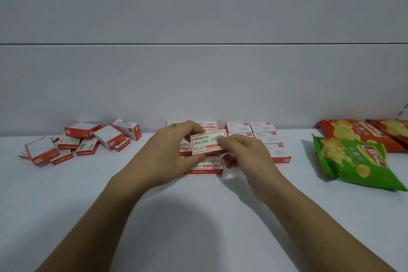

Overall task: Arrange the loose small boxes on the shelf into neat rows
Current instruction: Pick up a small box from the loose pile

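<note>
A single head-worn view looks forward and down, close over the white shelf (198, 216).

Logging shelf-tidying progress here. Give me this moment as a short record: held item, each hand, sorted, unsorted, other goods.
held item: staple box, label up, over the neat rows
left hand: pinches its left end
right hand: pinches its right end
sorted: neat rows, back centre
unsorted: loose pile, left
other goods: green crisp bag, orange bags, right
</note>
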Tool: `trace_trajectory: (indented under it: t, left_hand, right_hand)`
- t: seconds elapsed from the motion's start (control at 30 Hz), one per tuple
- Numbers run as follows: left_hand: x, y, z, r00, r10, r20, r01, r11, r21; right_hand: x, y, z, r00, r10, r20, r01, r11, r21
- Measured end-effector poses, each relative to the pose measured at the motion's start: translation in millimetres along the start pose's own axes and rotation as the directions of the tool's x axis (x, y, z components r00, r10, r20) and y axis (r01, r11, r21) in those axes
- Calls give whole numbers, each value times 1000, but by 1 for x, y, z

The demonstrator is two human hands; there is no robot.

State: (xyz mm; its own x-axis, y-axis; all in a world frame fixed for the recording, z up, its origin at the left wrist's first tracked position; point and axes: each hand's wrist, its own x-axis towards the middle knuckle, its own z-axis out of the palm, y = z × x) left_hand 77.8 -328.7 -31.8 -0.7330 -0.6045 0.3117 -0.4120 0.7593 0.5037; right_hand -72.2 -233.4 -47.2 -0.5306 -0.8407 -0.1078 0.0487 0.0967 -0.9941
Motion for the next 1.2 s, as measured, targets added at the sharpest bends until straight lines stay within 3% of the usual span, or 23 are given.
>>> trace_trajectory:
  t: [0.07, 0.23, 0.43, 0.6, 0.73, 1.0, 1.1, 1.2]
  left_hand:
    - [-1, 0, -2, 1000, -6, 23, 5, 998, 66]
    - [1, 2, -8, 998, 63, -14, -57, 965, 254]
    - [-13, -29, -12, 998, -45, 47, 30, 962, 270]
    - [-24, -48, -12, 983, -163, 80, 133, 945, 298]
    - [-20, -48, -6, 979, -179, 100, 130, 919, 372]
    - [-17, -49, 0, 974, -201, 106, 151, 921, 359]
    - [-18, -49, 1, 975, -197, 99, 148, 917, 370]
    - [-19, -44, 2, 982, -173, 81, 130, 915, 382]
  right_hand:
    - [-3, 1, 3, 1000, -11, 4, 11, 1000, -25]
    - [-6, 3, 13, 999, 24, 47, -29, 995, 98]
    - [-2, 9, 13, 990, -143, -7, 136, 956, -260]
    - [-2, 13, 12, 978, -206, -17, 189, 925, -330]
    - [-2, 17, 11, 971, -239, 7, 224, 901, -370]
    - [-3, 18, 12, 949, -304, 90, 306, 808, -503]
    - [-3, 19, 12, 931, -345, 120, 347, 736, -581]
    - [-3, 23, 13, 892, -395, 220, 425, 570, -703]
